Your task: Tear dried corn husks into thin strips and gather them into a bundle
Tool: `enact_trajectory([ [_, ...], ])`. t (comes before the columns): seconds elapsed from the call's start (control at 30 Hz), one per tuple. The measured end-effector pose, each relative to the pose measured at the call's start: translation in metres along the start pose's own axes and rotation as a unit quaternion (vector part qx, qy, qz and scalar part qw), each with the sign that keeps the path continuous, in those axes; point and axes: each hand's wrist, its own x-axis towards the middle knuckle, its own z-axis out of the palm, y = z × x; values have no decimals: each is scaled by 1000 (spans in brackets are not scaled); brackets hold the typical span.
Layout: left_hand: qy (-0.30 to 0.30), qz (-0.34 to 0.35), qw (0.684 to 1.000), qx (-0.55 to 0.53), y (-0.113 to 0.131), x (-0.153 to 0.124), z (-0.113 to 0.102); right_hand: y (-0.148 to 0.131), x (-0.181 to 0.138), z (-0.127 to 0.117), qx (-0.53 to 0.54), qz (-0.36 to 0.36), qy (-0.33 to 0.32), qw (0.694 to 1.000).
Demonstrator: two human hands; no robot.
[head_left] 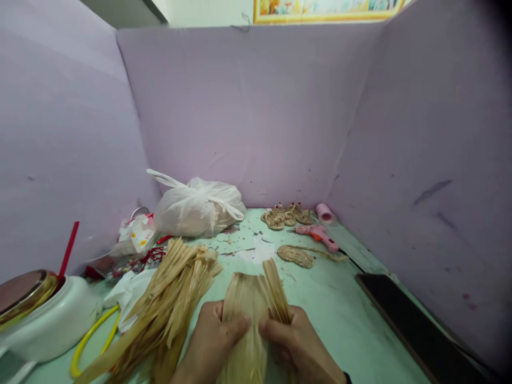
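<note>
One broad dried corn husk [246,298] rises between the left hand [216,338] and the right hand [294,336], above the near part of the tabletop [332,314]. The left hand pinches its left side under the thumb; the right hand grips its right edge and a narrow husk strip [276,288]. A husk bundle [172,304] lies just left of the left hand.

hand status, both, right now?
Left hand: closed, gripping the wide dry strip, thumb across its front.
Right hand: closed, holding the narrower strip, thumb tip at the wide one's right edge.
</note>
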Motion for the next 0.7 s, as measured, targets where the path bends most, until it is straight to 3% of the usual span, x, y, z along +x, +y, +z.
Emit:
enact_trajectory([
  [0.1,-13,8,1000,-6,-3,2,0,10,9,-5,-32,-9,13,999],
  [0.23,-11,32,999,1,-11,7,-2,22,21,-10,-109,-27,79,991],
  [0.4,50,58,997,34,-18,15,-12,20,26,-13,-133,-66,177,973],
  [0.6,114,13,993,3,-4,14,-17,-12,15,-35,-9,-41,202,978],
  [0.7,91,2,995,-38,5,12,-17,-37,7,-61,148,-105,209,961],
])
